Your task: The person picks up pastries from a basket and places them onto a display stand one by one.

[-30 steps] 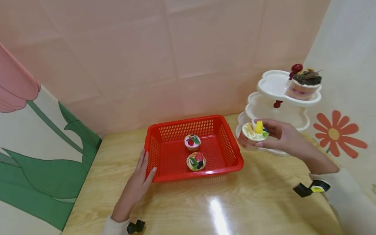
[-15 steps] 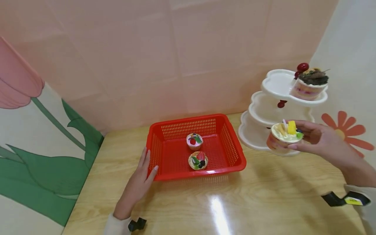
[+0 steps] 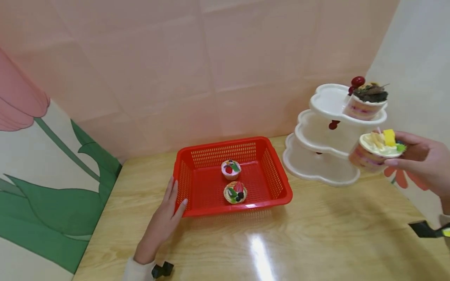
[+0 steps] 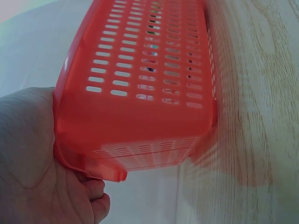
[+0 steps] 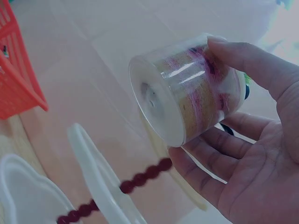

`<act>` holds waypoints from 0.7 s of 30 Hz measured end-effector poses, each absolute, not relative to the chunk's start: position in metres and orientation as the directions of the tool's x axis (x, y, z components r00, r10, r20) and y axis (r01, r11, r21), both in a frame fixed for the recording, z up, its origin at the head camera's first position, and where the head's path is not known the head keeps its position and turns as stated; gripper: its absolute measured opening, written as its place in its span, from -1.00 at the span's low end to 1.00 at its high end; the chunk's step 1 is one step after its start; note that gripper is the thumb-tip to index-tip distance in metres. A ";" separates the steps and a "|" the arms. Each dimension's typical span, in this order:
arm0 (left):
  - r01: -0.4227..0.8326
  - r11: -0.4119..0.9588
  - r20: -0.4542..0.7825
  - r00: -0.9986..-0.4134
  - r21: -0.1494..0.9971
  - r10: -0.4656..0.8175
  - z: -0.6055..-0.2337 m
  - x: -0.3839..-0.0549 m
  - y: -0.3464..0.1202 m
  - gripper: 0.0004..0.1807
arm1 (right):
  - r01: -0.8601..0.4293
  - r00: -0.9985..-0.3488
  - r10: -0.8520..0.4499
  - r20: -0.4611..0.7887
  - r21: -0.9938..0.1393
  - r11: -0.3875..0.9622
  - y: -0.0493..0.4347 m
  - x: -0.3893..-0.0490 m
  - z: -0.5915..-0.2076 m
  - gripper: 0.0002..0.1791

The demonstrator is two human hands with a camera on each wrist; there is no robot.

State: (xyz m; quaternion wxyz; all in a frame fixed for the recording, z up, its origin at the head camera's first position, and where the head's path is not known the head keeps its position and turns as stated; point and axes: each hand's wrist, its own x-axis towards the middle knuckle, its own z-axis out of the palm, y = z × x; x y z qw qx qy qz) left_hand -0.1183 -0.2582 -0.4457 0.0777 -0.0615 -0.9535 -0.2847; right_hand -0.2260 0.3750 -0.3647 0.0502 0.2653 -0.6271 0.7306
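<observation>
My right hand (image 3: 423, 162) holds a clear cup of layered cake (image 3: 376, 152) by its side, thumb and fingers around it. Cream, a yellow cube and green fruit top the cup, which stays near upright. In the right wrist view its pale base (image 5: 154, 102) faces the camera, beyond the fingertips. A white three-tier cake stand (image 3: 320, 164) is left of this cup. My left hand (image 3: 163, 218) grips the near left corner of a red plastic basket (image 3: 207, 210), thumb over the rim and fingers along the outside. Two small fruit-topped items, a cupcake (image 3: 231, 170) and a tart (image 3: 234, 192), lie in the basket.
Another cake cup (image 3: 367, 101) with dark chocolate shavings stands on the stand's top tier, beside the red bead stem (image 3: 358, 82). A pink backdrop (image 3: 211, 70) rises behind the wooden table (image 3: 218, 246). Flower-printed panels flank both sides.
My right hand has carried the cream-topped cake cup rightward and slightly up, from beside the basket, past the stand's lower tiers, to the stand's right. My left hand stays at the basket corner.
</observation>
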 end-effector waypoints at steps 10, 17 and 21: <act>0.148 0.830 0.172 -0.983 0.539 0.063 -0.448 -0.119 -0.260 -0.14 | -0.451 -0.858 -0.229 0.460 -0.888 -0.095 0.422 -0.255 -0.366 -0.32; 0.148 0.831 0.167 -0.984 0.536 0.067 -0.447 -0.119 -0.260 -0.13 | -0.502 -0.864 -0.083 0.497 -0.837 0.217 0.461 -0.281 -0.381 -0.32; 0.149 0.832 0.171 -0.983 0.534 0.067 -0.447 -0.119 -0.260 -0.13 | -0.451 -0.879 -0.011 0.476 -0.824 0.343 0.474 -0.296 -0.384 -0.31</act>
